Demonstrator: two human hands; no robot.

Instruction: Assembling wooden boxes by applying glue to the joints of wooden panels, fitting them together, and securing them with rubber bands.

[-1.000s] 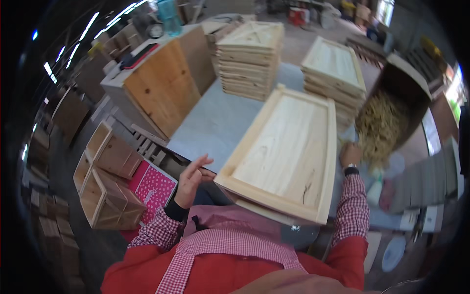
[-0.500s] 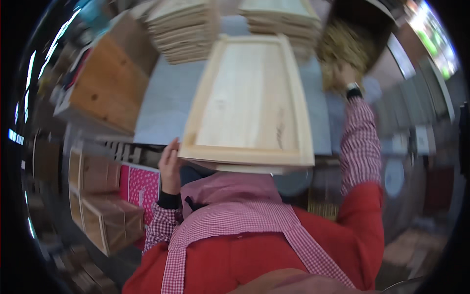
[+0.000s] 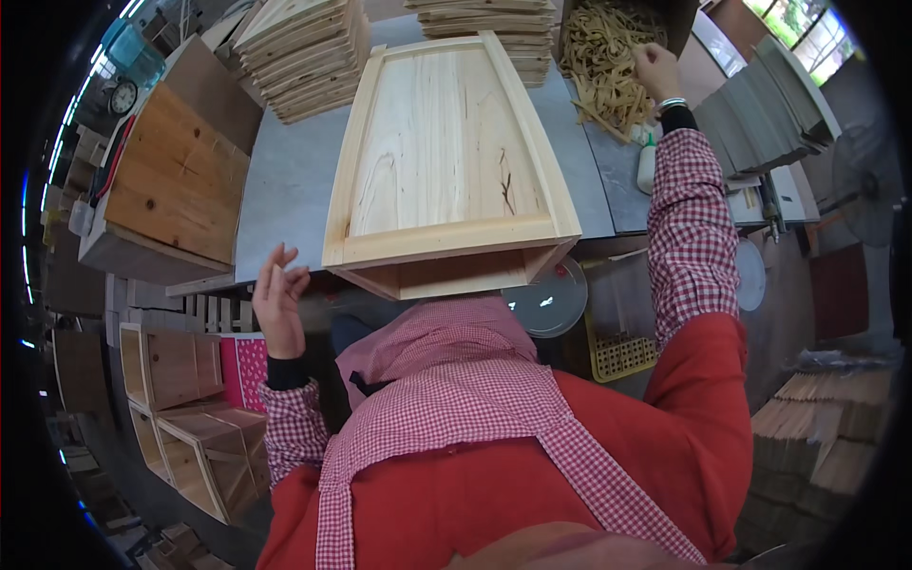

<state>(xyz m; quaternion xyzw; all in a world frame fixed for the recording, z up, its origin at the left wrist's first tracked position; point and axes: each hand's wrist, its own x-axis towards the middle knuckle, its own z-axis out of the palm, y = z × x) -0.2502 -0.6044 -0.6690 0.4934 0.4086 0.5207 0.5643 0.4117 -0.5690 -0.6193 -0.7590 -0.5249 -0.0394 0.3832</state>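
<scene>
A tapered pale wooden box (image 3: 442,152) lies on the grey worktable (image 3: 290,180), its framed panel facing up and its hollow end toward me. My left hand (image 3: 280,302) is off the box's near left corner, fingers apart and loosely bent, holding nothing. Out at the far right, my right hand (image 3: 657,72) is closed, its fingers curled at the edge of a heap of tan, flat, rubber-band-like strips (image 3: 608,57). Whatever its fingers may hold is hidden. The heap spills out of a dark bin (image 3: 678,21).
Stacks of wooden panels (image 3: 304,57) stand behind the box. An orange-brown wooden case (image 3: 176,176) is at the left. A white bottle (image 3: 647,166) and a stack of grey boards (image 3: 765,114) are at the right. Banded wooden boxes (image 3: 204,442) sit low on the left.
My left hand has come away from the box's corner and opened. My right hand has lifted from within the strips to their edge. The view has shifted, and the box appears slightly lower left.
</scene>
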